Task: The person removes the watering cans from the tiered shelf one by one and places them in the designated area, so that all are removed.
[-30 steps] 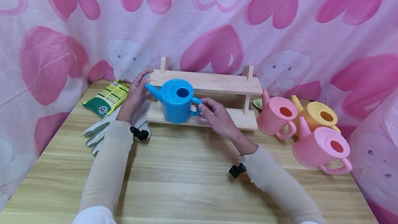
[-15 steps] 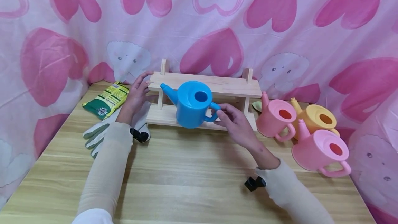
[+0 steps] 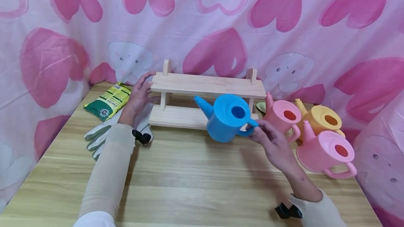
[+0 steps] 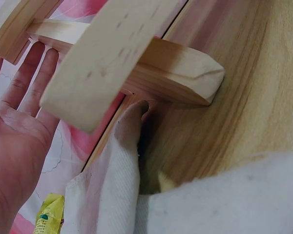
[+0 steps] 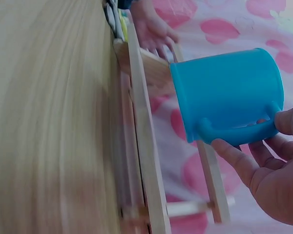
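My right hand (image 3: 276, 145) pinches the handle of a blue watering can (image 3: 222, 123) between thumb and fingers. The can hangs in the air before the right part of a two-tier wooden shelf (image 3: 205, 82), its spout pointing left. In the right wrist view, the can (image 5: 229, 92) shows its side and handle. My left hand (image 3: 139, 97) touches the left end of the shelf's upper board. Seen from the left wrist, that hand (image 4: 19, 136) has nearly straight fingers against the wood; its thumb is not clear there.
Right of the shelf stand two pink watering cans, one nearer (image 3: 328, 150) and one farther (image 3: 279, 113), and a yellow one (image 3: 322, 115) behind. A green-yellow packet (image 3: 108, 101) and grey-white gloves (image 3: 98, 137) lie left. A patterned curtain (image 3: 214, 9) hangs behind the table (image 3: 189, 185).
My right hand has carried the blue watering can rightward and toward me, from the shelf's left part to before its right part. My left hand stays at the shelf's left end.
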Tool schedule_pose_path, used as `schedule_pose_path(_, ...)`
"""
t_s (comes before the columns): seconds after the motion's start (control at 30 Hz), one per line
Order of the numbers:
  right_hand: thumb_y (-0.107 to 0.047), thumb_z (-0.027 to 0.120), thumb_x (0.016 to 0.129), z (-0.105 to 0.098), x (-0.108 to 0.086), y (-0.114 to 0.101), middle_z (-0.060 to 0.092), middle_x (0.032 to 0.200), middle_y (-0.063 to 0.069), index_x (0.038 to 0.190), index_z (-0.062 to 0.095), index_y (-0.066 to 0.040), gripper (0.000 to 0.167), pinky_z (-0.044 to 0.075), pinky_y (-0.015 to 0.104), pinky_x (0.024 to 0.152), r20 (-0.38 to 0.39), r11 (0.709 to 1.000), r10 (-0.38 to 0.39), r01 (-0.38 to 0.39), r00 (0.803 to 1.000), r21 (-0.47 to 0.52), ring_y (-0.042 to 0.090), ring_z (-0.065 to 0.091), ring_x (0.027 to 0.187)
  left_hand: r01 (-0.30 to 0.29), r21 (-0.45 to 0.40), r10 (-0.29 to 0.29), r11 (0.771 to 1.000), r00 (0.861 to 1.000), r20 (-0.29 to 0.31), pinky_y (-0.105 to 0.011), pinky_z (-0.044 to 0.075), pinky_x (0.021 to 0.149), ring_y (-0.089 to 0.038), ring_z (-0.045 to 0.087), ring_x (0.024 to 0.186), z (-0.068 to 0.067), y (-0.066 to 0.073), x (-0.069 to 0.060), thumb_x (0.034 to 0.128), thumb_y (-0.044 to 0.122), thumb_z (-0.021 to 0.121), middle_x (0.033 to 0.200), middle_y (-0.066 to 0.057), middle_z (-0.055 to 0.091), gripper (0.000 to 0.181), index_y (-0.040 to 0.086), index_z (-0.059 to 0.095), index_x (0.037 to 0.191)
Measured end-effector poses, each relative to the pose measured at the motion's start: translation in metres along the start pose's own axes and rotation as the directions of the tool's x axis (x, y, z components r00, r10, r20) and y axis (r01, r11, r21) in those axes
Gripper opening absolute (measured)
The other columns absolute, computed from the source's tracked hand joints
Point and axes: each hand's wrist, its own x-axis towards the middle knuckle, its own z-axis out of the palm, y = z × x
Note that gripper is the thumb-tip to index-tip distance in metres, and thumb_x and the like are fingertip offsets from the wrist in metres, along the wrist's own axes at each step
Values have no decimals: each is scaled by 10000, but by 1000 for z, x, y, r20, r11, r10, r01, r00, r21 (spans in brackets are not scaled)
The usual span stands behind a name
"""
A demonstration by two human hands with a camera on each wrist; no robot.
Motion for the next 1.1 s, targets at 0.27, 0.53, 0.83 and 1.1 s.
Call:
schedule_pose_path(0.27,14,434,1088,-32,-41,8,617,1232,140,1368,535,75,304,577,292,829,-99,1000,-8,7,995,-3,193,678,1116,12,-8,-12,1000,1000,1,-484,498,1018,-227,576,1260,-1,-2,2,1078,313,544,1542,-110,462,414,309,507,1490)
schedule_pose_path(0.53,-96,450,1105,-53,-80,19,607,1250,102,1406,504,41,335,572,245,818,-210,988,126,-143,970,-67,128,665,1110,19,11,-19,1000,1000,-15,-432,544,951,-200,604,1237,-1,0,-1,1091,307,519,1532,-95,494,394,322,515,1484)
schedule_pose_path(0.83,-202,489,1099,-70,-110,31,572,1250,121,1450,504,-34,389,569,204,783,-318,941,283,-326,905,-91,49,636,1071,9,-13,-9,1000,1000,-1,-396,550,925,-224,575,1259,0,1,0,1076,315,548,1543,-112,460,412,308,511,1486)
schedule_pose_path(1.1,-282,462,1105,-78,-131,42,614,1218,-53,1421,517,-47,397,542,147,786,-399,868,359,-459,844,-190,-52,569,1065,5,-9,-5,1000,1000,-7,-415,553,938,-211,592,1245,1,0,1,1075,308,553,1534,-105,477,403,307,522,1477)
